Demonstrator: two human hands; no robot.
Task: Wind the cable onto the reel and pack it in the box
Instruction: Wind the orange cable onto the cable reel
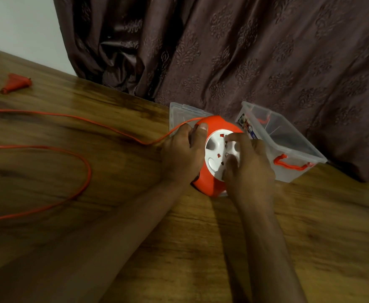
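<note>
An orange cable reel [212, 184] with a white socket face [215, 149] stands tilted on the wooden table. My left hand [182, 154] grips its left rim, thumb on the orange edge. My right hand [248, 169] rests on the white face, fingers pressed into its recesses. An orange cable [85, 171] runs from the reel's top left across the table in long loops and ends in an orange plug [15, 83] at the far left. A clear plastic box [288, 136] with orange handles stands open just behind the reel to the right.
The box's clear lid [179, 112] lies behind the reel, partly hidden by it. A dark patterned curtain [244, 51] hangs along the table's far edge. The wooden table [135, 226] stretches wide in front and to the left.
</note>
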